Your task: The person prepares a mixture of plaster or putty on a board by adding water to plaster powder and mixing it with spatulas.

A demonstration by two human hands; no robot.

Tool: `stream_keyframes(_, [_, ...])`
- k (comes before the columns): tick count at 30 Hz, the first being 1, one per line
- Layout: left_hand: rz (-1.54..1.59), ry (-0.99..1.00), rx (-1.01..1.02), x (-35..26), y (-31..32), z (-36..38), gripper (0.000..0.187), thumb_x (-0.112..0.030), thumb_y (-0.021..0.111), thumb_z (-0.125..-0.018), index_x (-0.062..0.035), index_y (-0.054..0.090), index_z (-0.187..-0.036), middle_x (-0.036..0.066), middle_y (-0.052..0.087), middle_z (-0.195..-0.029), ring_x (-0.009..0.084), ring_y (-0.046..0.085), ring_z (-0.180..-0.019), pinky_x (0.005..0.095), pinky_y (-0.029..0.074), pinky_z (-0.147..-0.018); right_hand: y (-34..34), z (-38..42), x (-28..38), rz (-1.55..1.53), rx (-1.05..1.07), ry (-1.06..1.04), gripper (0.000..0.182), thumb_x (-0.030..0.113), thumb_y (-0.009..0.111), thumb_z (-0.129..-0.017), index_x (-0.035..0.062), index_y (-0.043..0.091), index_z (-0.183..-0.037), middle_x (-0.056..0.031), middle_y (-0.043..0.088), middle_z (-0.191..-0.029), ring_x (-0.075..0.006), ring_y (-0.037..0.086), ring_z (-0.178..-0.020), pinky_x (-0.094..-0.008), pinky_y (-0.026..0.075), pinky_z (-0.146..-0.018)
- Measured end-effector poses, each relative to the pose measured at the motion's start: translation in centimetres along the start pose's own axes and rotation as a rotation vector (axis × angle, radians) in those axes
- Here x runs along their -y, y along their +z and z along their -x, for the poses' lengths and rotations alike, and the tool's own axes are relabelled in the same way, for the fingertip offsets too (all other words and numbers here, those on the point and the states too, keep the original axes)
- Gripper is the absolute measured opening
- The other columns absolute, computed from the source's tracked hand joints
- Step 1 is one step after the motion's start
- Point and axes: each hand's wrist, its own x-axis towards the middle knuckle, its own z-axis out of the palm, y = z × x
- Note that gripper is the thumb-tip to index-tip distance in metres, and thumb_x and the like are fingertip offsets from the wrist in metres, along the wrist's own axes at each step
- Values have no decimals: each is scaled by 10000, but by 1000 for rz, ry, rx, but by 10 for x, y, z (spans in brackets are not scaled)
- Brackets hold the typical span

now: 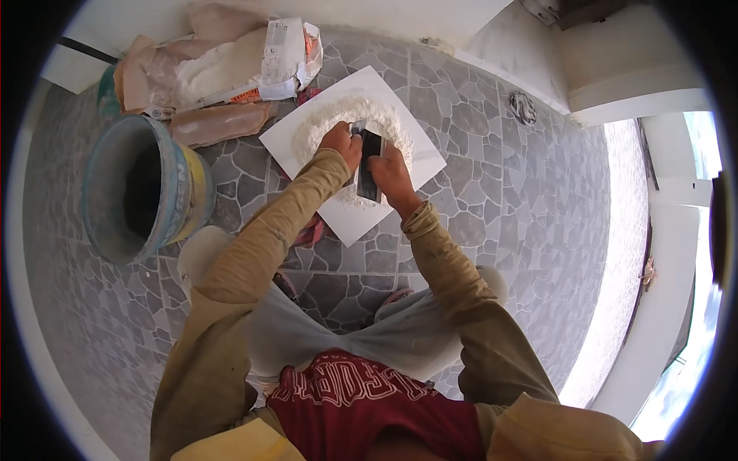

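Observation:
A white square board (350,228) lies on the floor in front of me with a heap of white powder (327,119) spread over its middle. Above the powder, a dark flat putty knife blade (369,184) sits between my hands. My right hand (393,175) is closed on its right side, the thumb lying on the dark face. Fingers curled, my left hand (340,144) is at the upper left of the blade, beside a shiny metal piece (357,127). Whether that piece belongs to a second tool cannot be made out.
A large bucket (192,180) with a dark inside stands at left. Behind it lies a torn paper sack (288,58) with white powder showing. A crumpled grey item (523,108) rests on the stone-patterned floor (538,200) near the wall. My bent legs flank the board's near side.

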Motion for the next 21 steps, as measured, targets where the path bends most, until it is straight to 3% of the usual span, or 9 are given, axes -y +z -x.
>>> stream_keyframes(2, [-23,18,30,-5,0,4,275,-177,546,-861,67,586,-982,304,620,-927,468,604,-921,477,477,-821,-3,-1,4,-30,-8,42,192,38,503,-814,-50,605,-950,-78,622,-777,-130,558,-683,-299,461,-597])
stream_keyframes(4, [86,168,24,-25,5,27,303,-204,564,-852,67,592,-982,309,624,-925,466,607,-928,475,480,-822,-8,0,6,-152,-13,186,223,32,483,-786,-82,555,-964,-238,627,-824,-310,628,-785,-414,486,-703])
stream_keyframes(6, [-12,-6,-61,-1,9,8,300,-194,582,-852,61,584,-1010,302,629,-930,465,610,-928,480,479,-826,9,8,1,61,-138,45,238,30,484,-785,-72,556,-988,-265,630,-863,-395,633,-793,-440,491,-710])
stream_keyframes(8, [-11,-48,-10,9,11,4,303,-201,583,-857,62,586,-1006,301,632,-940,463,612,-928,477,483,-826,16,13,13,56,-113,11,249,31,488,-782,-74,552,-998,-292,623,-879,-441,623,-817,-463,486,-731])
stream_keyframes(11, [40,60,-7,-13,16,27,296,-195,584,-859,69,584,-994,304,633,-928,463,615,-928,471,490,-818,-4,-3,-1,-36,-66,231,221,15,479,-782,-74,547,-973,-312,612,-914,-458,609,-902,-475,467,-792])
stream_keyframes(12, [39,67,-5,-6,17,18,296,-195,584,-859,69,584,-994,304,633,-928,463,615,-928,471,490,-818,-1,1,11,-38,-72,229,221,15,479,-782,-74,547,-973,-312,612,-914,-458,609,-902,-475,467,-792])
stream_keyframes(15, [-22,-68,28,4,3,2,331,-218,576,-855,72,581,-1013,314,632,-960,473,610,-942,476,487,-828,17,14,26,109,-180,-91,203,55,502,-790,-90,537,-928,-311,608,-806,-467,617,-787,-476,480,-686])
stream_keyframes(19, [79,107,-39,-11,14,20,342,-226,582,-839,63,580,-1022,303,640,-951,471,611,-943,470,487,-829,0,0,7,-55,-65,191,229,45,485,-791,-89,539,-968,-325,613,-883,-475,611,-865,-489,473,-753])
stream_keyframes(21, [39,-20,-19,9,6,1,323,-217,578,-842,50,585,-1024,300,639,-954,464,613,-945,466,485,-834,15,11,8,50,-160,9,215,47,492,-795,-85,534,-959,-320,616,-870,-460,617,-837,-470,479,-723])
